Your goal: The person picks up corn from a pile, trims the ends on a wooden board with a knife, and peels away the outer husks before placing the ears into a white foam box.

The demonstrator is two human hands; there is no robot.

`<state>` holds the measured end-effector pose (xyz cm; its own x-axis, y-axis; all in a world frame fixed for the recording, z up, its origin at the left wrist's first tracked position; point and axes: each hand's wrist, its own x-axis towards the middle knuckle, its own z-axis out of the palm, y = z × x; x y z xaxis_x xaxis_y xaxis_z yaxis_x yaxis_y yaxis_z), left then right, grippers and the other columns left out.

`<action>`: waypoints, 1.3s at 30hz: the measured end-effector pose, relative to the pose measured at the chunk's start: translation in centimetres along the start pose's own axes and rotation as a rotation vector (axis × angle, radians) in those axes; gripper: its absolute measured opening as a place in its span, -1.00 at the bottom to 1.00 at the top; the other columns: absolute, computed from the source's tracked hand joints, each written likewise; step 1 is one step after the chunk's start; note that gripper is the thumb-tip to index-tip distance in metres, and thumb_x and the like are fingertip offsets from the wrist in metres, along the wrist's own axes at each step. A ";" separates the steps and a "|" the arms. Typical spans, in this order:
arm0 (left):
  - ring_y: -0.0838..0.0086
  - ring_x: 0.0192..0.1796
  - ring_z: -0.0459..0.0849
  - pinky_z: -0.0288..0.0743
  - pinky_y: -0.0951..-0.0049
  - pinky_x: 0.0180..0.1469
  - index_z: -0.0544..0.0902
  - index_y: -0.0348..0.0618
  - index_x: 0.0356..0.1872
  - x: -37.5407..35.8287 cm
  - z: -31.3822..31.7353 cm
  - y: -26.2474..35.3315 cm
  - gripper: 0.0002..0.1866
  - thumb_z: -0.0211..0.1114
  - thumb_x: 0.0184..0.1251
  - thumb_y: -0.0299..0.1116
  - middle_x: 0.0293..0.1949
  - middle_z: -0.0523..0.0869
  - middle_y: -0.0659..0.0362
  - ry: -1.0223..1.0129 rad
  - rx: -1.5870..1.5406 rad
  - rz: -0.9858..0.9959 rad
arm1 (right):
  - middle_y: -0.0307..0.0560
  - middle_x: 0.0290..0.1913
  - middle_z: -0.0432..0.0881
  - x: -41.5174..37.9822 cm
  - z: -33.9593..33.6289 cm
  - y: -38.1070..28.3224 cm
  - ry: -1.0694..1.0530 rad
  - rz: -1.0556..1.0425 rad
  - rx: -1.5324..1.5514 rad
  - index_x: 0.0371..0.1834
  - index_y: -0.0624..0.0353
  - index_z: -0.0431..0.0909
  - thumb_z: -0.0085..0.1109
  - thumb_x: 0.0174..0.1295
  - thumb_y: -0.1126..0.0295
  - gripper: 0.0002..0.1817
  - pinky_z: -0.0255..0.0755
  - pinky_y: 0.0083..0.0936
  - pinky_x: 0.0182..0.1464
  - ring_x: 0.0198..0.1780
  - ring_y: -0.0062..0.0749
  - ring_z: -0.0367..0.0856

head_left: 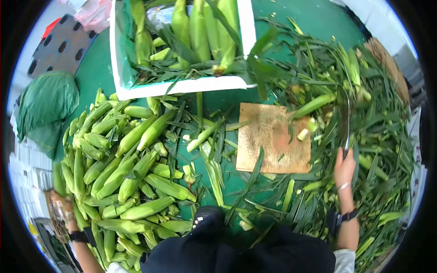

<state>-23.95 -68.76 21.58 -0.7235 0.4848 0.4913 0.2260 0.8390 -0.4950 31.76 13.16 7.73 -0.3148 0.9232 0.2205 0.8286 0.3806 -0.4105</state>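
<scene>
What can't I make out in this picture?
All in the head view:
- Left hand: blurred near the left rim; whether it grips the nearby ear is unclear.
- Knife: the right hand covers part of its handle.
- Box: far end cut off by the top edge.
- Corn pile: upper ears hide lower ones, so no full count.
- Green bag: its own folds hide any contents.

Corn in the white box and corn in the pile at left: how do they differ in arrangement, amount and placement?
The boxed corn stands mostly in a roughly parallel row; the piled corn points many ways. Far fewer boxed ears show than piled ones. The white box encloses the former, while the pile spreads loose. Both have green husks.
</scene>
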 end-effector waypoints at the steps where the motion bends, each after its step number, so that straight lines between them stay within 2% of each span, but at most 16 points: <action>1: 0.54 -0.47 0.56 0.49 0.52 -0.53 0.31 -0.34 0.29 -0.9 1.7 -4.7 -0.46 0.11 0.40 -0.24 -0.29 0.68 0.17 0.527 0.406 0.291 | 0.23 -0.60 0.46 -1.3 0.1 -2.5 -0.039 -0.016 0.093 -0.31 0.30 0.33 0.03 0.39 0.31 -0.75 0.29 -0.15 -0.52 -0.55 0.19 0.51; 6: 0.11 0.22 0.47 0.37 0.22 0.23 0.43 -0.28 0.22 10.3 -4.8 28.3 -0.33 0.41 0.09 -0.22 0.19 0.51 -0.07 0.148 -0.359 0.038 | 0.27 -0.56 0.55 -10.1 4.0 -11.3 -0.660 -0.098 0.384 -0.34 0.31 0.41 0.17 0.27 0.25 -0.71 0.40 -0.11 -0.50 -0.50 0.19 0.59; 10: 0.19 -0.02 0.64 0.47 0.31 0.08 0.56 -0.27 -0.02 19.6 -15.9 50.2 -0.63 0.32 0.09 -0.58 -0.14 0.67 -0.01 0.222 -1.187 0.379 | 0.30 -0.55 0.56 -14.1 3.6 -8.9 -0.877 -0.076 0.273 -0.28 0.26 0.43 0.21 0.21 0.19 -0.68 0.45 -0.06 -0.37 -0.43 0.26 0.58; 14: -0.06 -0.13 0.61 0.49 0.09 -0.06 0.56 -0.31 -0.15 30.7 -13.0 60.3 -0.68 0.25 0.19 -0.26 -0.21 0.64 -0.19 0.409 -1.084 0.205 | 0.29 -0.52 0.57 -14.0 0.2 -0.5 -0.463 0.097 0.092 -0.39 0.33 0.45 0.16 0.23 0.27 -0.71 0.42 -0.08 -0.41 -0.43 0.25 0.59; 16: -0.09 -0.13 0.60 0.49 0.10 -0.05 0.53 -0.34 -0.10 35.1 -13.9 62.3 -0.60 0.27 0.14 -0.23 -0.24 0.64 -0.22 0.455 -1.141 0.198 | 0.22 -0.51 0.56 -12.4 -0.6 5.1 -0.268 0.191 0.110 -0.36 0.34 0.44 0.10 0.28 0.30 -0.73 0.39 -0.13 -0.43 -0.49 0.11 0.57; 19: 0.02 -0.02 0.63 0.48 0.16 0.05 0.52 -0.35 0.04 37.8 -13.3 64.0 -0.37 0.40 0.01 -0.09 -0.11 0.64 -0.20 0.069 -0.886 -0.013 | 0.17 -0.56 0.51 -10.1 -2.9 7.8 -0.347 0.220 0.000 -0.32 0.34 0.41 0.10 0.29 0.30 -0.74 0.37 -0.18 -0.43 -0.53 0.06 0.52; 20: 0.17 0.15 0.58 0.46 0.22 0.14 0.46 -0.28 0.21 38.1 -15.0 62.3 -0.31 0.36 0.07 -0.10 0.08 0.61 -0.13 -0.568 -1.073 -0.015 | 0.17 -0.56 0.50 -9.9 -2.9 6.7 -0.343 0.201 -0.008 -0.33 0.34 0.39 0.10 0.30 0.30 -0.74 0.36 -0.17 -0.43 -0.53 0.07 0.51; 22: 0.24 0.14 0.61 0.48 0.31 0.15 0.47 -0.14 0.24 40.9 -2.5 63.8 -0.54 0.14 0.33 -0.27 0.13 0.61 -0.02 -0.277 -0.717 0.626 | 0.21 -0.57 0.49 -10.8 -1.0 6.9 -0.308 0.182 0.063 -0.36 0.32 0.36 0.08 0.30 0.31 -0.74 0.35 -0.14 -0.44 -0.53 0.15 0.49; 24: 0.27 -0.02 0.71 0.54 0.41 0.04 0.54 -0.13 0.17 37.5 -9.4 61.8 -0.66 0.02 0.44 -0.36 0.01 0.69 0.05 -0.227 -0.683 0.698 | 0.23 -0.57 0.50 -11.1 -0.4 6.1 -0.324 0.183 0.051 -0.33 0.32 0.36 0.08 0.31 0.29 -0.73 0.35 -0.11 -0.43 -0.50 0.21 0.50; 25: 0.26 -0.03 0.70 0.56 0.33 0.01 0.53 -0.16 0.17 36.0 -11.4 61.9 -0.42 0.36 0.16 -0.09 -0.01 0.71 0.01 -0.513 -1.396 0.098 | 0.23 -0.57 0.50 -11.5 0.3 6.6 -0.321 0.168 0.063 -0.32 0.33 0.37 0.08 0.31 0.28 -0.72 0.35 -0.09 -0.43 -0.50 0.22 0.50; 27: 0.39 -0.17 0.72 0.60 0.37 -0.14 0.56 -0.27 0.00 32.0 -17.2 60.4 -0.43 0.55 -0.07 -0.28 -0.16 0.74 0.05 -0.058 -1.717 0.264 | 0.24 -0.56 0.51 -11.5 -0.3 6.6 -0.358 0.185 0.024 -0.28 0.35 0.39 0.09 0.30 0.26 -0.70 0.35 -0.11 -0.43 -0.49 0.20 0.51; 29: 0.06 -0.18 0.64 0.52 0.23 -0.06 0.55 -0.25 -0.11 27.6 -26.9 59.5 -0.44 0.47 -0.28 -0.31 -0.27 0.66 -0.06 0.507 -1.399 0.633 | 0.22 -0.56 0.52 -11.5 -0.9 6.6 -0.335 0.184 0.119 -0.26 0.35 0.41 0.12 0.29 0.24 -0.68 0.35 -0.13 -0.44 -0.50 0.17 0.51; 33: 0.06 -0.08 0.54 0.45 0.17 0.00 0.50 -0.31 -0.12 15.9 -33.4 65.7 -0.43 0.37 -0.30 -0.30 -0.18 0.53 -0.09 0.048 -1.283 1.237 | 0.14 -0.59 0.50 -12.1 0.1 5.2 -0.275 0.218 0.206 -0.35 0.31 0.43 0.14 0.28 0.22 -0.69 0.30 -0.20 -0.47 -0.53 0.09 0.49; 34: 0.07 -0.08 0.53 0.42 0.13 0.00 0.51 -0.29 -0.15 12.4 -31.2 68.4 -0.52 0.31 -0.20 -0.33 -0.16 0.52 -0.08 0.148 -1.237 1.311 | 0.13 -0.60 0.48 -12.8 0.3 4.8 -0.280 0.258 0.247 -0.37 0.31 0.43 0.14 0.28 0.23 -0.69 0.29 -0.22 -0.48 -0.55 0.06 0.47; 37: 0.05 0.03 0.49 0.35 0.11 0.13 0.52 -0.28 -0.09 8.0 -23.9 71.5 -0.53 0.27 -0.17 -0.40 -0.08 0.52 -0.10 -0.014 -1.045 1.295 | 0.10 -0.63 0.44 -14.6 0.0 4.4 -0.262 0.370 0.287 -0.42 0.31 0.41 0.15 0.28 0.23 -0.68 0.26 -0.26 -0.50 -0.59 -0.02 0.43; 39: 0.08 0.00 0.51 0.36 0.14 0.08 0.53 -0.27 -0.10 8.6 -25.4 70.4 -0.56 0.24 -0.14 -0.40 -0.11 0.53 -0.08 -0.394 -0.722 1.351 | 0.09 -0.65 0.42 -16.3 0.0 4.1 -0.260 0.416 0.290 -0.44 0.31 0.41 0.15 0.28 0.23 -0.67 0.25 -0.28 -0.50 -0.62 -0.07 0.41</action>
<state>2.30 0.73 9.13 0.1691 0.9455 -0.2782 0.9845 -0.1489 0.0923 40.32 -0.34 2.39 -0.1235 0.9673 -0.2215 0.7581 -0.0521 -0.6501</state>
